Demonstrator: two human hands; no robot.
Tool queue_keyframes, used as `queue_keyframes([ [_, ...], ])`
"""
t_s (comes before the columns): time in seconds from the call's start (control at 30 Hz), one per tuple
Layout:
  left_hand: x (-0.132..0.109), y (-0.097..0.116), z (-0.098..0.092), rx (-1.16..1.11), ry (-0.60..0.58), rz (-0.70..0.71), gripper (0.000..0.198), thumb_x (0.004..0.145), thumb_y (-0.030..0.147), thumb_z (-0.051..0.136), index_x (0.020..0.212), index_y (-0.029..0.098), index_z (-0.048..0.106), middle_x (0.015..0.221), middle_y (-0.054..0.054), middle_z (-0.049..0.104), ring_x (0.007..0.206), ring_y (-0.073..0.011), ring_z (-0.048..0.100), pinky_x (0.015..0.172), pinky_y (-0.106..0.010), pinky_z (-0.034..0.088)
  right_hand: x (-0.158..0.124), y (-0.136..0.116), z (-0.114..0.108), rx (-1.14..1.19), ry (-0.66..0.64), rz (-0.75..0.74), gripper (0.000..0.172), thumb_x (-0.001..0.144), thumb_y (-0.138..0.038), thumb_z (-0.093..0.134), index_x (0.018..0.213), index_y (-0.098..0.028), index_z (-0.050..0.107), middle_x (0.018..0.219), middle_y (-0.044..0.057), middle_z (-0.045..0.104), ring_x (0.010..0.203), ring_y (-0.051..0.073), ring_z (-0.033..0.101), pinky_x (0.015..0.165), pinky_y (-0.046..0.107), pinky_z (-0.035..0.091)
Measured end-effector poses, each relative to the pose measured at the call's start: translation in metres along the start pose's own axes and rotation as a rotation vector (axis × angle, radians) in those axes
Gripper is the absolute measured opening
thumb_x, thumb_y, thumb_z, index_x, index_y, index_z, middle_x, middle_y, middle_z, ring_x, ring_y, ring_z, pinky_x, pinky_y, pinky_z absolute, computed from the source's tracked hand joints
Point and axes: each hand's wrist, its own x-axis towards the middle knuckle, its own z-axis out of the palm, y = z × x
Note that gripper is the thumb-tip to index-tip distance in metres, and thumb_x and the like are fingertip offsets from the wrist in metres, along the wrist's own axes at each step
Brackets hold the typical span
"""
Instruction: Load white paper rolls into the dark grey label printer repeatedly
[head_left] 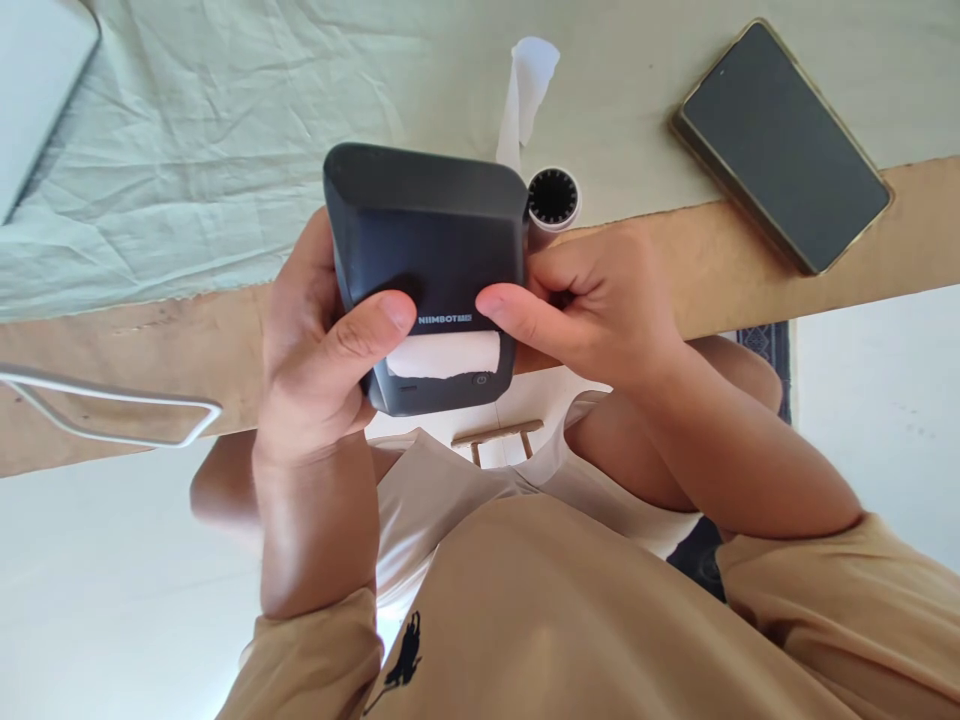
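Note:
A dark grey label printer (427,250) is held up over the table's near edge, with white paper showing in its front slot (444,355). My left hand (315,340) wraps round its left side, thumb pressed on the front face. My right hand (592,305) grips the right side, thumb on the front by the printed brand name, fingers curled behind. Just behind the printer stands a small label roll (553,198) with a white strip of paper (525,95) trailing up from it.
A pale green cloth (195,140) covers the wooden table (112,350). A dark phone (784,145) lies at the right, part over the cloth edge. A laptop corner (34,90) is at top left. A white wire frame (105,415) lies at the left edge.

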Motion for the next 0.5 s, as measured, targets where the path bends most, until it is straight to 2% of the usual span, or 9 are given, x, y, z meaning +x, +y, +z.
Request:
queue_keyframes([
  [0.1,0.0000,-0.0018,-0.0007,-0.005,-0.039,0.036,0.040,0.077,0.034,0.091,0.111,0.016,0.078,0.087,-0.002,0.074,0.101,-0.0310,0.080,0.058,-0.033,0.064,0.0000,-0.0008,-0.0006,0.007,0.004,0.005,0.070,0.092,-0.044,0.074,0.050,-0.019,0.024,0.052,-0.005,0.022,0.054,0.005,0.019,0.054,0.034,0.018],
  [0.17,-0.0011,-0.0027,-0.0002,0.027,-0.061,0.063,0.043,0.079,0.037,0.090,0.116,0.017,0.077,0.090,-0.001,0.073,0.109,-0.0319,0.079,0.065,-0.035,0.068,-0.0005,0.0007,-0.0004,0.006,-0.012,-0.005,0.070,0.094,-0.043,0.074,0.051,-0.019,0.024,0.052,-0.005,0.023,0.054,0.005,0.019,0.055,0.033,0.019],
  [0.23,-0.0028,-0.0029,0.0011,0.050,-0.056,0.087,0.051,0.079,0.042,0.090,0.118,0.014,0.076,0.091,-0.002,0.070,0.119,-0.0363,0.077,0.077,-0.046,0.073,-0.0014,0.0030,0.0003,0.007,-0.017,-0.029,0.071,0.095,-0.047,0.074,0.052,-0.019,0.025,0.053,-0.005,0.023,0.055,0.005,0.019,0.055,0.033,0.019],
  [0.33,-0.0048,-0.0025,0.0024,0.046,0.017,0.087,0.060,0.074,0.046,0.094,0.117,0.010,0.074,0.093,-0.005,0.067,0.133,-0.0451,0.070,0.093,-0.066,0.070,-0.0031,0.0056,0.0017,-0.016,0.017,-0.068,0.075,0.101,-0.066,0.060,0.054,-0.019,0.025,0.053,-0.004,0.025,0.054,0.006,0.021,0.056,0.033,0.019],
  [0.4,-0.0049,-0.0028,0.0009,0.052,0.039,0.071,0.057,0.073,0.043,0.095,0.115,0.012,0.074,0.095,-0.006,0.068,0.138,-0.0474,0.066,0.098,-0.071,0.068,-0.0042,0.0054,0.0016,-0.021,0.014,-0.083,0.080,0.101,-0.080,0.043,0.053,-0.019,0.028,0.052,-0.003,0.029,0.054,0.006,0.024,0.056,0.034,0.019],
  [0.5,-0.0037,-0.0050,-0.0045,0.063,-0.019,0.089,0.058,0.075,0.046,0.092,0.120,0.014,0.075,0.098,-0.005,0.069,0.138,-0.0465,0.067,0.098,-0.074,0.066,-0.0048,0.0029,0.0001,0.018,-0.031,-0.075,0.085,0.102,-0.086,0.027,0.052,-0.017,0.038,0.051,-0.001,0.039,0.051,0.006,0.032,0.055,0.034,0.021],
])
